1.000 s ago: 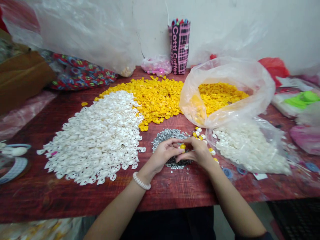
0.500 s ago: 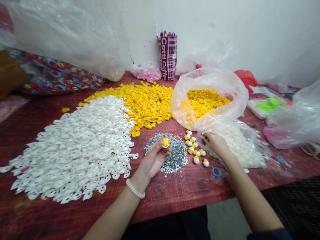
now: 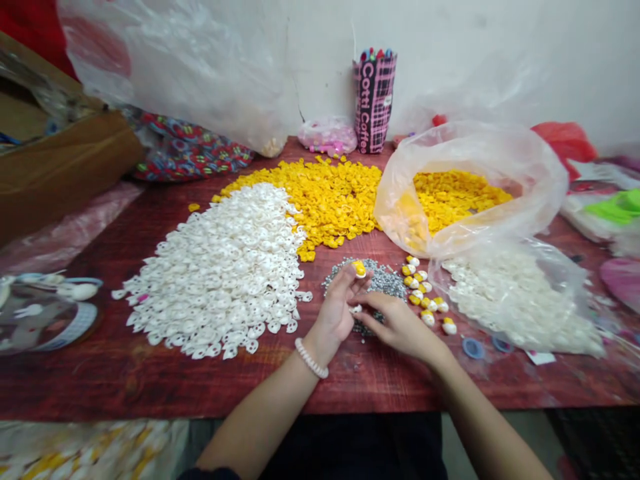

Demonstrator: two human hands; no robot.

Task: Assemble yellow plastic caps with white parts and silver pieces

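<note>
A small yellow-and-white piece point(image 3: 359, 269) is pinched in the fingertips of my left hand point(image 3: 336, 310), above the pile of small silver beads point(image 3: 393, 283). Close beside it, my right hand point(image 3: 403, 327) pinches a small white piece point(image 3: 355, 309) near my left palm. Several finished-looking yellow-and-white pieces point(image 3: 428, 304) lie to the right of the beads. A large heap of flat white pieces point(image 3: 220, 267) spreads at the left, with yellow pieces point(image 3: 335, 197) behind it.
An open plastic bag point(image 3: 535, 173) with yellow pieces stands at the back right, and a clear bag of white pieces point(image 3: 525, 297) lies before it. A Cotti Coffee bag point(image 3: 374, 103) stands by the wall. A cardboard box point(image 3: 65, 173) is at the left.
My right hand has moved left from the bag of white pieces to my left hand, and now holds a white piece. The camera view has swung left.
</note>
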